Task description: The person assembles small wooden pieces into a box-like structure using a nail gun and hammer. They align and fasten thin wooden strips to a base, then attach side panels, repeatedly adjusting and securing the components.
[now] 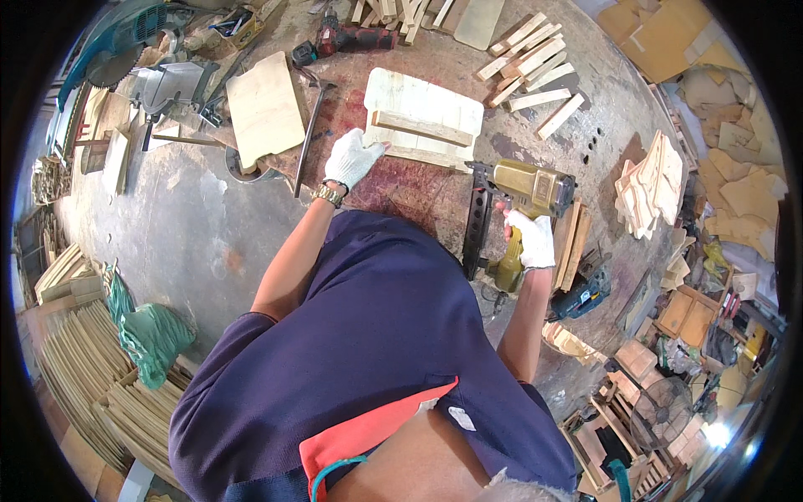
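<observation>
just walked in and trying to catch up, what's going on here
A person's gloved left hand is at the near left corner of a pale wooden board, with a wooden strip lying across it. The gloved right hand grips an olive-yellow nail gun, its nose by the board's near right corner. More loose strips lie beyond the board, to the right.

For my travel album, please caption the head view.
White-gloved left grip at a pale board bearing a wooden strip; right grip holding a gold nail gun.
</observation>
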A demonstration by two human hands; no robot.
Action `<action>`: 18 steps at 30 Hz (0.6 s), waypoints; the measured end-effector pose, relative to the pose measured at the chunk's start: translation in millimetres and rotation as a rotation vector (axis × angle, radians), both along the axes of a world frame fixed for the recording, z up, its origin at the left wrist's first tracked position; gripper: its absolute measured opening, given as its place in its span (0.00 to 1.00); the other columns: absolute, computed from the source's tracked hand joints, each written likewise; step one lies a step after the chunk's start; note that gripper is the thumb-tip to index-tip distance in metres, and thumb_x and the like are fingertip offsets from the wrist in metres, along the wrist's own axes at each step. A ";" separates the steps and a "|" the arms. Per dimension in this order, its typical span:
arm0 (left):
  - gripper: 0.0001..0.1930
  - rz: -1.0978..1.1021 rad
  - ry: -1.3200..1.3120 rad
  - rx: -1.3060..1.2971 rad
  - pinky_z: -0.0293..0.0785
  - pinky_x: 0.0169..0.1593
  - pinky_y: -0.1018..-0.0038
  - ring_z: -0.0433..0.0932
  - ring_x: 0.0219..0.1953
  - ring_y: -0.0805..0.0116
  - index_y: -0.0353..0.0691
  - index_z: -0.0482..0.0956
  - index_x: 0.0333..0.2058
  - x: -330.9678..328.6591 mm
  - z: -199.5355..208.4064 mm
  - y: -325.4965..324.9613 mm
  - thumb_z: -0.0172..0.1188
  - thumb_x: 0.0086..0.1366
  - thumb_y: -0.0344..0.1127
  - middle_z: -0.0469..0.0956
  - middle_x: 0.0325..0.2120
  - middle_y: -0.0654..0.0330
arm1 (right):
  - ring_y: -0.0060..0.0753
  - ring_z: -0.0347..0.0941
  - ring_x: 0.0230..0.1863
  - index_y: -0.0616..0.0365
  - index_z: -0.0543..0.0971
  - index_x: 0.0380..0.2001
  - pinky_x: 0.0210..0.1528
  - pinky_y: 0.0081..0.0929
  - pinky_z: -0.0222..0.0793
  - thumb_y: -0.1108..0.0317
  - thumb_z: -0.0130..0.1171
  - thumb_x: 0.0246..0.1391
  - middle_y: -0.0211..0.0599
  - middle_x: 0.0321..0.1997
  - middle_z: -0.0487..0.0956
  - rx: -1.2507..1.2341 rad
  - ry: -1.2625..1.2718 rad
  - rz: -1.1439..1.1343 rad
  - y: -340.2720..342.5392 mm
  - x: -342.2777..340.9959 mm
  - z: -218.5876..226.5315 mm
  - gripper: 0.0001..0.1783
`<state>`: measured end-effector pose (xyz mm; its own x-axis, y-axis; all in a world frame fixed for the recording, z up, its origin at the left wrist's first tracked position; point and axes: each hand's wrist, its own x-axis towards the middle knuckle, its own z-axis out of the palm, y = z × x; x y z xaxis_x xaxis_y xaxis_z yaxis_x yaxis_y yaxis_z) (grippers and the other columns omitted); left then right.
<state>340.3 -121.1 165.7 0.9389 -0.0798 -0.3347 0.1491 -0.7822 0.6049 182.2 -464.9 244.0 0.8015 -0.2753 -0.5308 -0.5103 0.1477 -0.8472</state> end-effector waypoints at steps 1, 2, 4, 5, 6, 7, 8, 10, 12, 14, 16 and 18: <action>0.31 0.004 -0.006 0.006 0.75 0.42 0.56 0.82 0.37 0.46 0.34 0.77 0.34 -0.5 1.0 -0.2 0.66 0.58 0.63 0.82 0.32 0.43 | 0.21 0.73 0.20 0.63 0.84 0.40 0.21 0.22 0.67 0.69 0.66 0.50 0.36 0.37 0.86 -0.001 0.018 0.022 1.3 2.6 -2.6 0.14; 0.31 0.005 -0.007 0.014 0.75 0.42 0.56 0.82 0.37 0.45 0.34 0.77 0.34 -0.4 1.9 -0.6 0.66 0.58 0.63 0.82 0.32 0.43 | 0.21 0.73 0.20 0.63 0.84 0.40 0.21 0.22 0.67 0.69 0.66 0.50 0.36 0.37 0.87 -0.003 0.034 0.044 2.4 5.0 -5.8 0.14; 0.31 0.014 -0.013 -0.005 0.75 0.41 0.56 0.82 0.37 0.45 0.34 0.77 0.33 -0.7 3.4 -1.3 0.66 0.58 0.63 0.81 0.32 0.42 | 0.20 0.72 0.19 0.62 0.85 0.39 0.21 0.22 0.67 0.68 0.67 0.51 0.35 0.36 0.86 -0.003 0.086 0.073 4.1 7.7 -12.0 0.13; 0.31 0.016 -0.009 -0.012 0.74 0.41 0.56 0.82 0.37 0.45 0.34 0.77 0.33 -0.7 3.9 -1.4 0.66 0.58 0.63 0.81 0.32 0.42 | 0.20 0.72 0.19 0.62 0.85 0.39 0.20 0.22 0.67 0.68 0.67 0.51 0.34 0.35 0.86 -0.006 0.075 0.079 4.7 7.6 -14.7 0.12; 0.31 0.011 -0.007 -0.002 0.74 0.41 0.56 0.82 0.37 0.45 0.34 0.76 0.33 -0.7 4.1 -1.6 0.66 0.58 0.63 0.81 0.32 0.42 | 0.21 0.72 0.19 0.62 0.85 0.38 0.20 0.22 0.67 0.68 0.67 0.51 0.33 0.34 0.86 -0.016 0.067 0.074 5.1 7.1 -17.5 0.12; 0.31 0.005 -0.002 0.007 0.74 0.41 0.56 0.82 0.37 0.45 0.34 0.76 0.33 -0.2 4.1 -1.5 0.66 0.58 0.63 0.81 0.32 0.42 | 0.21 0.72 0.19 0.61 0.85 0.38 0.20 0.22 0.67 0.67 0.67 0.51 0.33 0.33 0.85 -0.028 0.060 0.070 5.1 6.5 -19.8 0.12; 0.30 0.002 0.000 0.014 0.74 0.41 0.56 0.82 0.37 0.45 0.34 0.76 0.33 -0.2 3.8 -1.5 0.66 0.58 0.62 0.81 0.32 0.42 | 0.21 0.72 0.19 0.61 0.85 0.37 0.21 0.22 0.67 0.67 0.68 0.51 0.32 0.32 0.85 -0.029 0.063 0.079 4.4 6.2 -21.9 0.12; 0.30 -0.002 -0.002 0.017 0.75 0.41 0.56 0.82 0.37 0.45 0.34 0.76 0.33 0.4 3.1 -1.2 0.66 0.58 0.62 0.81 0.31 0.42 | 0.20 0.71 0.19 0.61 0.85 0.36 0.21 0.22 0.66 0.66 0.68 0.51 0.31 0.30 0.84 -0.016 0.056 0.103 2.4 5.7 -24.9 0.11; 0.30 -0.005 -0.010 0.012 0.75 0.40 0.56 0.82 0.36 0.45 0.34 0.76 0.33 0.9 2.9 -0.9 0.66 0.58 0.62 0.81 0.31 0.42 | 0.20 0.71 0.18 0.61 0.85 0.36 0.21 0.23 0.66 0.65 0.69 0.51 0.32 0.29 0.84 -0.132 0.111 0.161 0.2 6.4 -25.7 0.12; 0.30 -0.007 -0.009 0.000 0.75 0.40 0.57 0.82 0.36 0.45 0.34 0.75 0.33 1.4 3.5 -1.5 0.66 0.59 0.61 0.81 0.30 0.43 | 0.20 0.71 0.18 0.61 0.85 0.36 0.22 0.24 0.65 0.65 0.69 0.51 0.32 0.29 0.83 -0.184 0.112 0.196 -0.2 7.3 -24.3 0.12; 0.30 -0.004 -0.042 -0.012 0.74 0.39 0.57 0.82 0.36 0.45 0.34 0.75 0.32 0.6 5.1 -2.6 0.66 0.59 0.61 0.81 0.30 0.43 | 0.20 0.70 0.19 0.61 0.85 0.36 0.22 0.24 0.65 0.65 0.69 0.51 0.32 0.29 0.83 -0.187 0.097 0.201 2.7 7.3 -20.3 0.12; 0.30 -0.001 -0.057 -0.011 0.74 0.39 0.57 0.82 0.35 0.45 0.34 0.74 0.32 -1.0 7.3 -4.2 0.66 0.59 0.61 0.81 0.30 0.43 | 0.20 0.71 0.19 0.61 0.85 0.36 0.23 0.24 0.66 0.64 0.68 0.52 0.31 0.29 0.83 -0.125 0.030 0.220 9.5 7.2 -14.5 0.12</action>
<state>339.3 -125.3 173.0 0.9564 -0.0845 -0.2796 0.1129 -0.7759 0.6207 189.3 -455.3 229.5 0.8336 -0.1614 -0.5282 -0.5440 -0.0746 -0.8358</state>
